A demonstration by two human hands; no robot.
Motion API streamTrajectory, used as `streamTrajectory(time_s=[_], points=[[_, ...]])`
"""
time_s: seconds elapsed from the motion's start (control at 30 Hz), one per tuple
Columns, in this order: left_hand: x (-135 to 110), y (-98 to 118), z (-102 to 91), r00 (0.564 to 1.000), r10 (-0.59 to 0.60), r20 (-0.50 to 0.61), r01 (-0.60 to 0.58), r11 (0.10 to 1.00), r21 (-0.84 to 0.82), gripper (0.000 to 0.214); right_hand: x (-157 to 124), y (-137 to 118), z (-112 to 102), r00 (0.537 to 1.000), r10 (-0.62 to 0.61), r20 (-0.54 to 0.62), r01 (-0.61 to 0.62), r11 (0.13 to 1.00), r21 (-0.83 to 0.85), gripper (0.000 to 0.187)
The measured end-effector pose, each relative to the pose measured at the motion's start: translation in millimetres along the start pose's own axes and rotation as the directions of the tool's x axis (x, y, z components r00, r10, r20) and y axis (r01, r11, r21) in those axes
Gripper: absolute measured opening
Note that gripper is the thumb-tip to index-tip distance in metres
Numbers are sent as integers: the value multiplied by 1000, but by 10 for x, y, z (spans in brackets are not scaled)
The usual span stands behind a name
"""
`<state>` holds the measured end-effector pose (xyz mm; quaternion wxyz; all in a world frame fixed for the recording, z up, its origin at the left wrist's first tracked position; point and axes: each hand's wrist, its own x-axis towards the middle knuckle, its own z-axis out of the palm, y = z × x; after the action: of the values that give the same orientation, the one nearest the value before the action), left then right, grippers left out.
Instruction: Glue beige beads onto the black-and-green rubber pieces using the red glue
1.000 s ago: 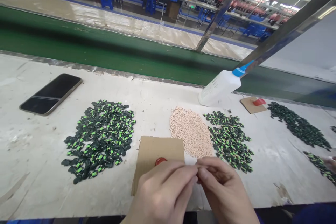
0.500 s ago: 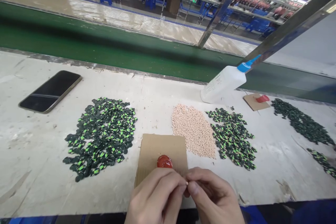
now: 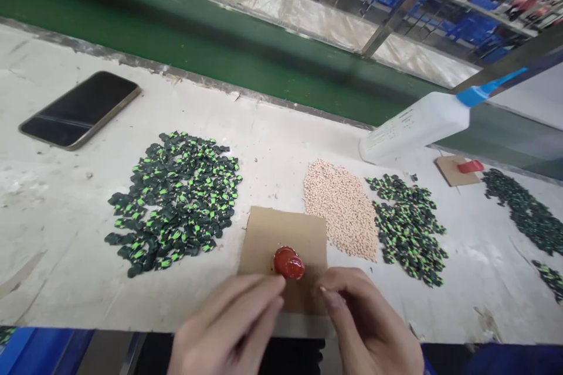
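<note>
At the lower centre of the frame, the left hand point(image 3: 229, 325) is blurred near a red round object point(image 3: 288, 262) on a cardboard square point(image 3: 288, 225). Right of it, the right hand point(image 3: 369, 322) pinches a small pale piece point(image 3: 323, 289) between thumb and fingers. Pale beads point(image 3: 341, 208) lie right of centre, between two piles of dark-green pieces point(image 3: 180, 199). A white bottle point(image 3: 416, 128) with a blue nozzle point(image 3: 490, 87) leans at upper right; a phone point(image 3: 81, 110) lies at upper left.

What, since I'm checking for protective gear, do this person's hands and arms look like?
The left hand and the right hand are bare: no glove or ring can be made out. No sleeve shows on either; the forearms lie outside the picture.
</note>
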<state>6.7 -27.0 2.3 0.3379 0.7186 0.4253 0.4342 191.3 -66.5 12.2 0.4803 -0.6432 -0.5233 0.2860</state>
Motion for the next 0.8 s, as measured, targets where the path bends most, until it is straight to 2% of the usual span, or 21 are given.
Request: streamTrajectory(time_s=[0.1, 0.23, 0.57, 0.67, 0.73, 0.8], points=[[8, -122, -72, 996, -85, 17, 85, 996, 8, 34, 69, 81, -38, 984, -151, 92, 170, 955, -244, 22], [55, -163, -67, 986, -165, -8, 165, 985, 42, 19, 112, 97, -36, 945, -236, 226, 302, 895, -328, 24], [109, -154, -25, 987, -154, -51, 155, 988, 16, 16, 99, 77, -21, 940, -246, 237, 323, 865, -384, 23], [88, -126, -59, 980, -194, -39, 193, 981, -34, 18, 103, 50, -32, 952, -212, 223, 282, 889, -360, 24], [92, -89, -101, 972, -237, 0, 236, 967, -93, 22, 106, 1, -45, 976, -133, 175, 180, 941, -286, 21], [118, -44, -135, 961, -271, 61, 277, 944, -177, 27, 107, -62, -60, 991, -7, 133, 27, 988, -153, 17]])
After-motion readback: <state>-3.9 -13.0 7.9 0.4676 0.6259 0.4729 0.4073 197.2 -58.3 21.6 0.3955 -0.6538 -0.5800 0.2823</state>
